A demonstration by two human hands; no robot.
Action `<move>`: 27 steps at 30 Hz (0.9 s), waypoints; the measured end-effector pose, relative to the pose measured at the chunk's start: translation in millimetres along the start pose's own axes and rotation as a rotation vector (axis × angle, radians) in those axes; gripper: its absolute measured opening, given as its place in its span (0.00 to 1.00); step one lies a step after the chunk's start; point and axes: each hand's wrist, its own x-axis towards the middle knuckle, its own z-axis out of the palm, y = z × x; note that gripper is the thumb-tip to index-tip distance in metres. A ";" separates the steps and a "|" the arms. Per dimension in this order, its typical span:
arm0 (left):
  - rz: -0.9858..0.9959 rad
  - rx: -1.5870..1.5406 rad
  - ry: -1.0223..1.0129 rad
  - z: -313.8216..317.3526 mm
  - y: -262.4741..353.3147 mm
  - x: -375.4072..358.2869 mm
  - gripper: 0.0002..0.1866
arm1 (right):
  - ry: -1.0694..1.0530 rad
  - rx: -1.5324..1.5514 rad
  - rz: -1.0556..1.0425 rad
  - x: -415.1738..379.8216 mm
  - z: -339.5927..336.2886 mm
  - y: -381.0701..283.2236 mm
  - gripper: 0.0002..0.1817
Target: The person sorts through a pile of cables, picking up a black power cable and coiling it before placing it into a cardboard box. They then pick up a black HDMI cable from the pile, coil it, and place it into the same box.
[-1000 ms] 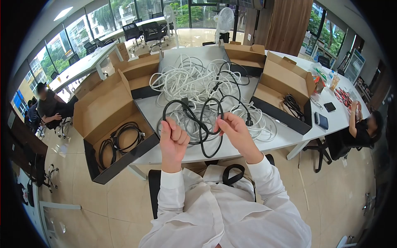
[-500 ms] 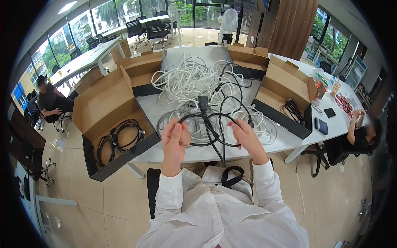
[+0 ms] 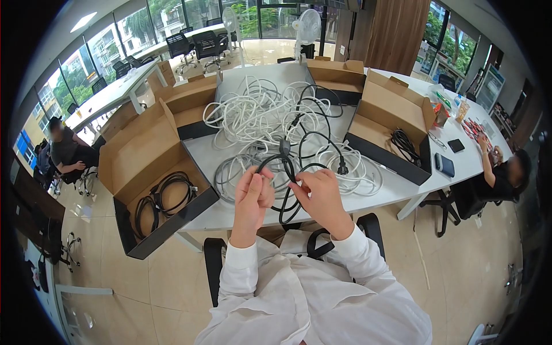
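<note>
A looped black power cable (image 3: 286,168) is held over the table's front edge, its socket end pointing away from me. My left hand (image 3: 253,192) pinches the loop on its left side. At the right side of the loop, my right hand (image 3: 318,192) has its fingers closed on the cable. A black plug (image 3: 343,167) lies on coiled white cable just beyond my right hand. Behind both hands spreads a large tangle of white cables (image 3: 253,115), with some black cable running through its right part.
An open box (image 3: 201,202) with coiled black cables stands at left; another box (image 3: 385,152) with a black cable stands at right. Two more boxes stand behind. A phone (image 3: 456,145) and wallet (image 3: 444,165) lie at right. A person sits on each side.
My right hand has moved left, close to my left hand, and the cable's loops are drawn together. The view has shifted slightly.
</note>
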 end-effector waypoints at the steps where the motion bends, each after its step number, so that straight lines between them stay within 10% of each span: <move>1: 0.000 -0.024 0.027 -1.4 1.2 0.4 0.15 | 0.008 -0.007 -0.085 0.2 -0.5 1.4 0.09; 13: 0.093 -0.201 0.273 -13.0 -1.1 13.6 0.15 | -0.236 -0.093 -0.475 -20.9 -31.0 -22.1 0.12; 22: 0.069 -0.421 0.139 -29.2 7.3 6.8 0.16 | 0.129 0.544 0.172 -25.9 -23.5 9.0 0.06; 27: 0.086 -0.460 0.101 -24.1 9.3 3.6 0.17 | -0.036 0.174 -0.063 -19.5 -33.1 3.5 0.07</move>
